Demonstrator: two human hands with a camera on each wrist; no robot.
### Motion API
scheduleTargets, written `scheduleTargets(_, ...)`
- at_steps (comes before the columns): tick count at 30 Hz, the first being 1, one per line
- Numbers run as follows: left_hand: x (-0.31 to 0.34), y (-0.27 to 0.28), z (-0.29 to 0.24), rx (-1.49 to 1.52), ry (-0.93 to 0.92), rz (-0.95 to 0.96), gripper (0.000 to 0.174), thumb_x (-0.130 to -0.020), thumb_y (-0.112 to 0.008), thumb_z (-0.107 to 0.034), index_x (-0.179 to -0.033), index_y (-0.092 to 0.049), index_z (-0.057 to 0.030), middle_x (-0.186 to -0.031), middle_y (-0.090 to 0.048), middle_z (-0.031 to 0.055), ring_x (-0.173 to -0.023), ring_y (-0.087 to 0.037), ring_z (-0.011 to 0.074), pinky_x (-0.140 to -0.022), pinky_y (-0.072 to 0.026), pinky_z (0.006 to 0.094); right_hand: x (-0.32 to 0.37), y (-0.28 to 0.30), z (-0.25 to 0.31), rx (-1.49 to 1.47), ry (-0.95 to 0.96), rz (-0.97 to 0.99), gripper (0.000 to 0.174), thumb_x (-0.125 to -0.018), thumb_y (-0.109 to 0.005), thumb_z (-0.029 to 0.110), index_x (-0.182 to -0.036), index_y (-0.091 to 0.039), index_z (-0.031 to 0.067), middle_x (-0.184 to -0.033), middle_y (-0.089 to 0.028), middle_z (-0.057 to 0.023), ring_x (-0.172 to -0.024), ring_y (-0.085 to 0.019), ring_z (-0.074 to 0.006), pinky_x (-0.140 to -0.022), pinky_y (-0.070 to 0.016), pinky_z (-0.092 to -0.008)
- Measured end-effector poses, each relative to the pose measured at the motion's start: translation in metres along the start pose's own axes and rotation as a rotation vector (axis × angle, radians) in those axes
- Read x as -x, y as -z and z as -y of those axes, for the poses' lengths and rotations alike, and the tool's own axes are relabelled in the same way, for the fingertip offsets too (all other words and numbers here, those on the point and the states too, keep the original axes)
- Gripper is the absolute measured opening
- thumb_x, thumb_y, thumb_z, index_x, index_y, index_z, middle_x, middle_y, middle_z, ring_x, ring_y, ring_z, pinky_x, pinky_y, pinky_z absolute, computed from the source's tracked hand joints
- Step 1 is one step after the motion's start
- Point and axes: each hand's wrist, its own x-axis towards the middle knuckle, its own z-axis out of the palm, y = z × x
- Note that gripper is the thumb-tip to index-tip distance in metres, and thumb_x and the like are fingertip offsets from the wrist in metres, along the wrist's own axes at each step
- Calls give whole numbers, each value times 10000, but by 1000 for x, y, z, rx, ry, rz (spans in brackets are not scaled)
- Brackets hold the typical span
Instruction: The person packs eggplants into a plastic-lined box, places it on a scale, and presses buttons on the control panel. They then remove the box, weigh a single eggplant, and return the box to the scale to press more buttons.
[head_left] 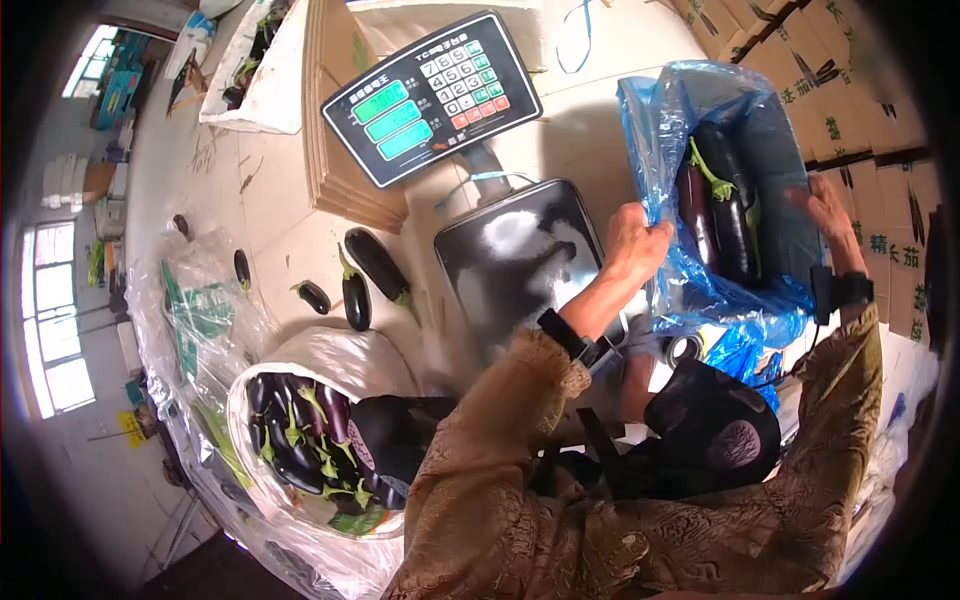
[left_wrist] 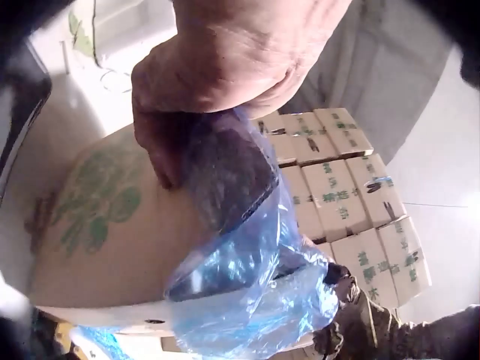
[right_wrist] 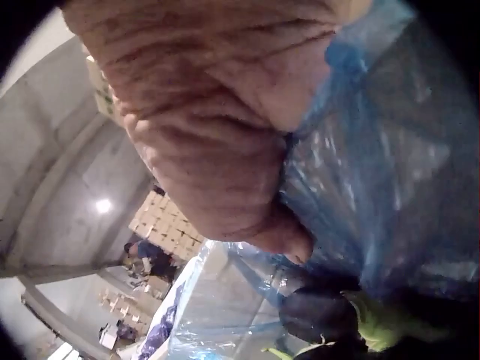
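Note:
A cardboard box (left_wrist: 112,240), lined with a blue plastic bag (head_left: 650,130), stands right of the scale, with several dark eggplants (head_left: 735,225) inside it. My left hand (head_left: 637,245) grips the box's near-left rim together with the liner; in the left wrist view its fingers bend over that edge. Across the box, my right hand (head_left: 830,212) holds the opposite rim. The right wrist view shows its thumb (right_wrist: 289,240) bent against the bluish film, just above an eggplant (right_wrist: 319,311) with a green stem.
A platform scale (head_left: 515,265) with a lit display (head_left: 395,120) stands left of the box. Loose eggplants (head_left: 375,265) lie near a white-lined container (head_left: 245,400) of more eggplants. Flattened cardboard (head_left: 335,110) leans behind. Stacked printed cartons (head_left: 800,90) line the right side.

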Motion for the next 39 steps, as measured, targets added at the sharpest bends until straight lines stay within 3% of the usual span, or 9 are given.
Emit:
scheduleTargets(5,55,59,-22,-141,-808,-258,162,-770,-654,-109,-733,-594,37,-633,-583,241,-626,-594,437,-595,-453,500,63,4,41,-67,-53,12,234,-832,-643,225,-843,-640,-9,-704,-515,37,-713,-454,-80,-660,-355,-268)
scheduleTargets(8,105,119,-60,-226,-239,174,306,-934,-599,-139,-1190,-501,-5,-987,-496,79,-930,-513,130,-778,-438,320,127,-5,111,-169,-16,-102,261,-848,-637,244,-916,-668,-6,-835,-544,-2,-799,-481,-110,-761,-380,-276)
scheduleTargets(12,123,153,20,-179,-660,45,296,-898,-628,-161,-1121,-565,23,-881,-575,60,-820,-548,112,-712,-454,293,153,-20,142,-395,24,66,339,-909,-545,293,-1086,-681,37,-1091,-516,-84,-998,-481,-193,-958,-348,-320)
scheduleTargets(14,155,166,-3,-43,-160,68,182,-817,-650,-152,-790,-611,24,-605,-537,94,-561,-496,166,-528,-389,383,152,-31,117,-59,530,173,309,-914,-532,260,-1101,-675,60,-1094,-478,-102,-1034,-467,-226,-958,-350,-332)
scheduleTargets(16,183,178,0,-46,-148,61,188,-822,-654,-165,-855,-636,19,-661,-586,70,-609,-513,117,-542,-404,363,150,-57,111,144,893,20,185,-824,-670,164,-921,-652,7,-954,-420,-84,-925,-434,-185,-805,-390,-331)
scheduleTargets(21,202,208,46,-17,-1,-46,190,-849,-595,-111,-920,-661,52,-775,-644,40,-708,-579,101,-641,-462,278,146,-124,154,-151,295,174,398,-816,-686,208,-585,-439,-2,-549,-333,23,-534,-317,-100,-453,-272,-365)
scheduleTargets(29,211,232,73,73,141,-25,352,-869,-626,-173,-1155,-582,27,-996,-642,88,-899,-613,153,-794,-487,304,134,-126,179,101,144,455,433,-844,-709,339,-720,-619,-66,-576,-480,-32,-566,-442,-128,-498,-374,-343)
scheduleTargets(35,200,247,47,299,69,-326,649,-898,-630,-246,-1384,-346,77,-1328,-488,191,-1191,-505,234,-1008,-406,346,134,-118,174,-240,94,372,847,-813,-629,621,-1268,-548,-89,-1155,-627,-280,-1025,-633,-320,-731,-545,-371)
scheduleTargets(39,199,243,42,241,75,-347,693,-918,-608,-240,-1435,-272,75,-1435,-372,233,-1319,-390,288,-1108,-299,364,138,-114,181,-251,98,315,836,-812,-638,615,-1259,-553,-87,-1146,-632,-266,-1023,-629,-311,-763,-537,-373)
